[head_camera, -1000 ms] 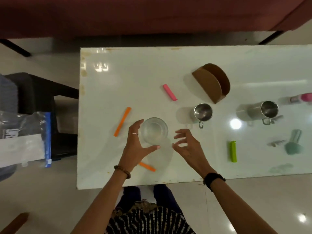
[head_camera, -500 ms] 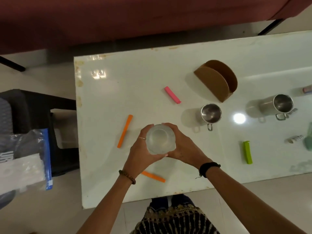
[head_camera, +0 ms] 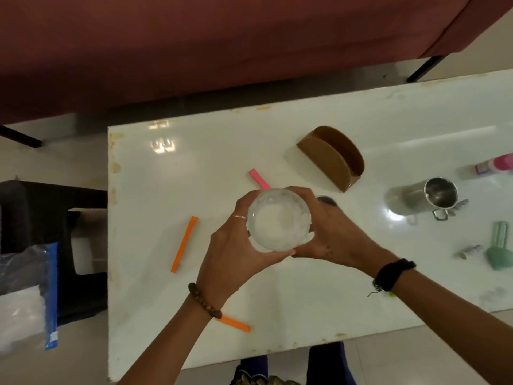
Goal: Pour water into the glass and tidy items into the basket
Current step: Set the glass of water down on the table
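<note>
Right now both hands wrap a clear glass (head_camera: pixel 278 219) seen from above, its mouth facing the camera. The left hand (head_camera: pixel 236 245) curls round its left side, thumb along the near rim; the right hand (head_camera: pixel 329 232) curls round its right side, so each grip is closed on the glass, fingers pressed against its wall. Whether the glass touches the white table (head_camera: pixel 194 168) or is lifted off it cannot be told from this angle. Its inside looks pale and cloudy; a water level cannot be made out.

Taking the glass as the landmark: a pink stick (head_camera: pixel 259 179) lies just beyond it, its near end hidden behind the rim. A long orange stick (head_camera: pixel 184 243) lies to its left, apart from the left hand. A shorter orange stick (head_camera: pixel 236 324) lies nearer the person, beside the left wrist with its bead bracelet. A brown curved holder (head_camera: pixel 330 158) stands beyond and to the right. A dark metal rim (head_camera: pixel 326 200) peeks out just behind the right hand's fingers. Farther right a steel mug (head_camera: pixel 427 198) lies on its side, handle toward the person. Past it, at the right edge, are a pink-capped bottle (head_camera: pixel 497 165) and a green tool (head_camera: pixel 501 251), with a small metal piece (head_camera: pixel 469 251) beside the green tool.
</note>
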{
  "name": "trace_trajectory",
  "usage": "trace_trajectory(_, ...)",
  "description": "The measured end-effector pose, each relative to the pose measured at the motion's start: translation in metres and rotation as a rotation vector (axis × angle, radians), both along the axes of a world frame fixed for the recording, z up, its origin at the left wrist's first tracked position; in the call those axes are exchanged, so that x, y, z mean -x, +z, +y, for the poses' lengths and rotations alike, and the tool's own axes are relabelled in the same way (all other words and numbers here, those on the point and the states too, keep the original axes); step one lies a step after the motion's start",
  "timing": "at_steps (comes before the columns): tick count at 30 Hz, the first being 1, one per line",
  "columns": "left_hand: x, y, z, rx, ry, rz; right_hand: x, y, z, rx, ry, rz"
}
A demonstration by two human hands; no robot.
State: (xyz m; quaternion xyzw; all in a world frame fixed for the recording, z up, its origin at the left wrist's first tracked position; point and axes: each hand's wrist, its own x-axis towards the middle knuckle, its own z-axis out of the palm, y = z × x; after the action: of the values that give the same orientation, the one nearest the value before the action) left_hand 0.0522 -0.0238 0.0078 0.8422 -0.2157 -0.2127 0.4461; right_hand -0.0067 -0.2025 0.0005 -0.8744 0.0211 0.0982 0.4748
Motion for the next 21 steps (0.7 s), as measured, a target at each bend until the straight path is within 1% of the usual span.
trace_trajectory(3,-0.008,0.016,-0.052,0.043,-0.009,-0.010,-0.007,0.024,-0.050,0.050,-0.032,-0.021)
trace_trajectory(6,-0.018,0.026,-0.108,0.069,-0.062,-0.043,-0.013,0.040,-0.101,0.083,-0.047,-0.044)
trace_trajectory(9,-0.030,0.033,-0.162,-0.002,-0.096,-0.108,-0.017,0.045,-0.153,0.096,-0.077,-0.061)
trace_trajectory(11,-0.039,0.033,-0.192,-0.093,-0.134,-0.196,-0.022,0.041,-0.182,0.096,-0.103,-0.067)
trace_trajectory(13,-0.047,0.029,-0.221,-0.166,-0.165,-0.228,-0.026,0.035,-0.209,0.092,-0.118,-0.071)
trace_trajectory(16,-0.058,0.016,-0.253,-0.186,-0.178,-0.207,-0.033,0.020,-0.239,0.083,-0.122,-0.070)
trace_trajectory(21,-0.069,-0.022,-0.287,-0.182,-0.151,-0.113,-0.045,-0.016,-0.268,0.035,-0.117,-0.012)
